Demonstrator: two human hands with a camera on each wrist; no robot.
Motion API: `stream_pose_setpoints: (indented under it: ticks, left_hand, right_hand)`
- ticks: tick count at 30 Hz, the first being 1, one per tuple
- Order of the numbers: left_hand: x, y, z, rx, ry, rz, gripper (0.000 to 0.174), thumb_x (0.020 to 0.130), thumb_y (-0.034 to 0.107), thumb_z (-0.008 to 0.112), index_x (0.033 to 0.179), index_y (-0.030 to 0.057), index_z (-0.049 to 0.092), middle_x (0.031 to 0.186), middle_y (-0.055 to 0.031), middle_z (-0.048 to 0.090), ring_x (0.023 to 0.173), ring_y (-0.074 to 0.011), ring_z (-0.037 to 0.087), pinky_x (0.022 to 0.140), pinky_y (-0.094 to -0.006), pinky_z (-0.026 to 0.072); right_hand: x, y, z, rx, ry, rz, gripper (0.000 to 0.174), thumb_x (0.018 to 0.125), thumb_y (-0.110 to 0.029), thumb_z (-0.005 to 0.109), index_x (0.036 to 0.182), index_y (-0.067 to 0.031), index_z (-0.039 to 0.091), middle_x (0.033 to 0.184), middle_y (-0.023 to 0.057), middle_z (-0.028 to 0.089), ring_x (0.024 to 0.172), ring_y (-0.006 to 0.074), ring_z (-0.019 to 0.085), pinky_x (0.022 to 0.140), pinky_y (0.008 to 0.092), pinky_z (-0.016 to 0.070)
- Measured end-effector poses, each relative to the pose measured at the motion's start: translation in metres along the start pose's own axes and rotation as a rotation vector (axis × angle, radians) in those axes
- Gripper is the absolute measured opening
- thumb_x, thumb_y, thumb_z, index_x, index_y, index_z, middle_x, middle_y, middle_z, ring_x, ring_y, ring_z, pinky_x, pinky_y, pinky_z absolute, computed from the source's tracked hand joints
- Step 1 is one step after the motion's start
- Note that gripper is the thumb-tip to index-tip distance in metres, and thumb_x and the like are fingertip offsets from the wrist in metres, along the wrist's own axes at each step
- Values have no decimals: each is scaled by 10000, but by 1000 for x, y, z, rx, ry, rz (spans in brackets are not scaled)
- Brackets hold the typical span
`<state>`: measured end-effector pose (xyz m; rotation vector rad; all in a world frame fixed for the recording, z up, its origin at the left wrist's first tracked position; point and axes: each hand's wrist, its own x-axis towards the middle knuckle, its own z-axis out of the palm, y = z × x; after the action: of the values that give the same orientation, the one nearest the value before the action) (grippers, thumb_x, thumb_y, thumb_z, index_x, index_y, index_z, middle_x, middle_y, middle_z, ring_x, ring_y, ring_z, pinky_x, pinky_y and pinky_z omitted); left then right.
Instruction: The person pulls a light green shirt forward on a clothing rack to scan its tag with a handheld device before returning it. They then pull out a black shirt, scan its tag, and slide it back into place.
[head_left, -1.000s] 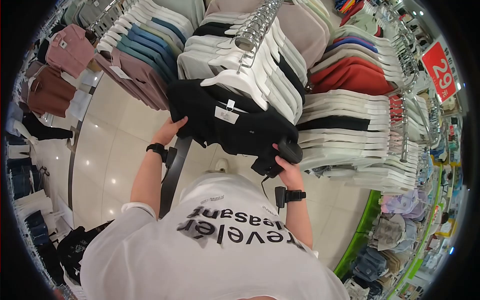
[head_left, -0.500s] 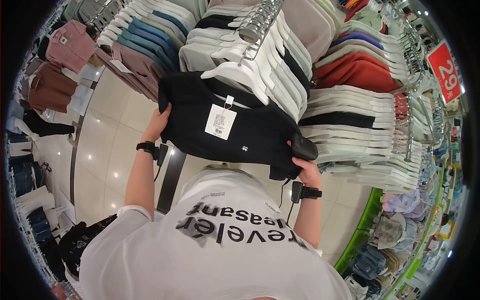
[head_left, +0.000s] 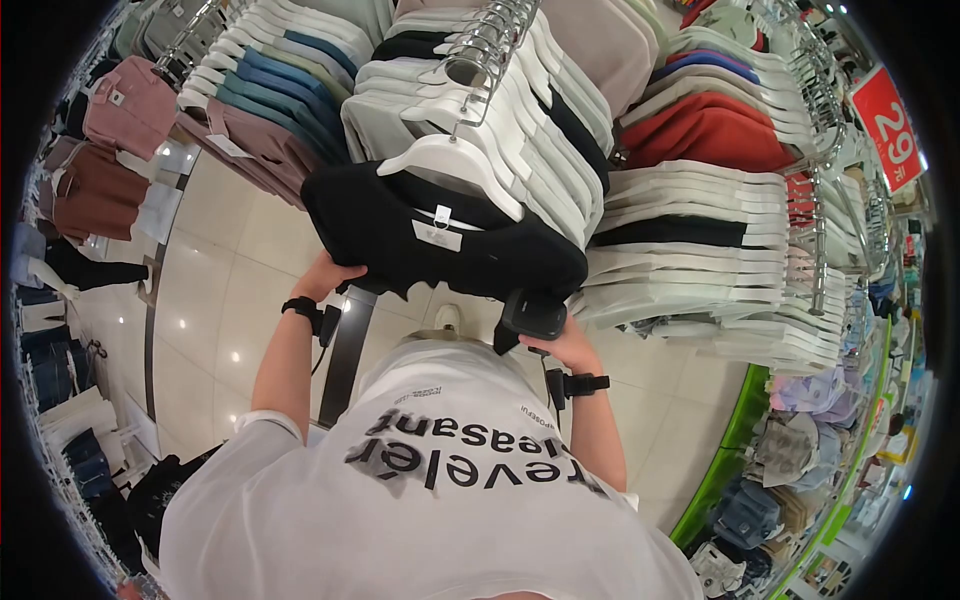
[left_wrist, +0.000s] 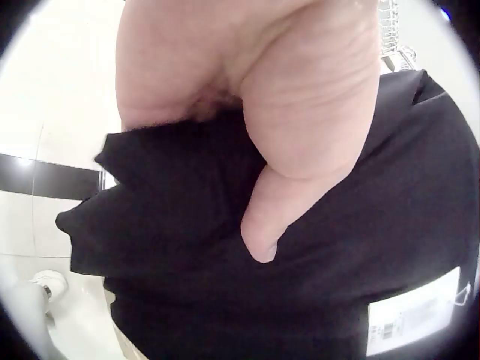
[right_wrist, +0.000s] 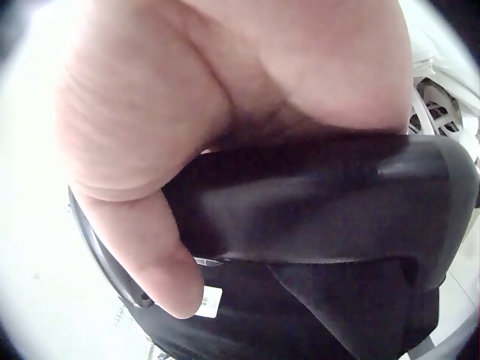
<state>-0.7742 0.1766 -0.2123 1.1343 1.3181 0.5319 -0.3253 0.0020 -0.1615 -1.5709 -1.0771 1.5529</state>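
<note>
A black shirt hangs from a white hanger at the near end of a rack, a white paper tag below its neckline. My left hand pinches the lower edge at the left side; in the left wrist view its thumb lies over the black cloth. My right hand grips a black rounded handheld device near the shirt's lower right corner. The right wrist view shows the thumb along the device's body, with black cloth beneath it.
White hangers with pale tops crowd the rack behind the shirt. More folded-over tops hang to the right, blue and mauve ones to the left. A red price sign stands far right. Tiled floor lies below.
Half a second ago the shirt was drawn out flat toward me; now it sags with its lower edge bunched. My right hand and the device have moved left and inward; the left hand is lower.
</note>
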Motion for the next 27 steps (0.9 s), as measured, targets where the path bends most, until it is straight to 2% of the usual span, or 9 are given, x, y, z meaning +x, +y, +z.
stream_pose_setpoints:
  ticks: [4,6,8,10,12,15,18,21,27]
  left_hand:
    - [12,-28,2,10,-72,-118,599,866,157,817,1389,25,557,1229,-51,655,1109,-206,604,987,-348,468]
    - [13,-38,3,-22,-77,-144,578,882,182,808,1385,37,565,1213,-43,654,1088,-201,601,962,-338,470]
    - [13,-43,6,-101,79,-99,538,930,209,764,1386,12,558,1217,-53,665,1100,-199,608,990,-339,468]
    - [8,-32,6,-94,88,-48,525,949,217,742,1386,-3,552,1230,-65,666,1117,-201,612,1002,-339,469]
    - [2,-21,0,-87,98,0,514,969,225,720,1387,-18,545,1243,-78,668,1135,-203,616,1013,-339,471]
    - [-2,-9,-13,-44,180,-104,452,981,149,673,1372,-39,543,1273,-104,662,1152,-203,621,1030,-342,473]
    - [-8,-7,-23,-17,240,77,449,978,54,598,1414,-6,508,1257,-111,667,1164,-213,623,1031,-340,473]
    - [-11,-5,-26,0,316,51,447,983,48,580,1420,-9,503,1264,-113,663,1171,-219,623,1034,-342,471]
    - [-14,-4,-24,26,342,28,432,986,47,564,1411,-14,516,1274,-136,657,1182,-230,623,1030,-350,475]
  right_hand:
    - [8,9,3,36,25,36,557,702,-155,931,1177,-23,672,1067,28,714,973,138,639,882,313,530]
    - [11,15,5,210,126,-4,539,718,-119,912,1188,-27,664,1096,23,698,1009,137,626,909,321,514]
    - [10,20,-4,247,128,41,534,729,-93,896,1203,-31,658,1115,20,690,1027,137,619,925,323,506]
    - [6,17,-11,283,130,87,532,739,-67,880,1218,-34,651,1134,17,682,1045,138,612,940,324,499]
    - [2,12,-16,493,107,-41,577,756,18,812,1298,-34,624,1249,62,679,1161,185,613,1034,340,465]
    - [-3,11,-27,644,70,-113,652,761,103,742,1380,-33,589,1388,108,639,1310,237,569,1128,363,417]
    - [-10,3,-37,687,68,-119,664,761,121,716,1393,-34,581,1439,92,602,1358,221,519,1135,354,402]
    - [-13,-2,-44,619,67,-105,670,760,123,713,1396,-39,580,1442,89,602,1356,217,522,1130,347,402]
    - [-11,5,-45,541,110,-45,585,756,73,778,1313,-43,641,1267,20,665,1143,168,607,1007,330,467]
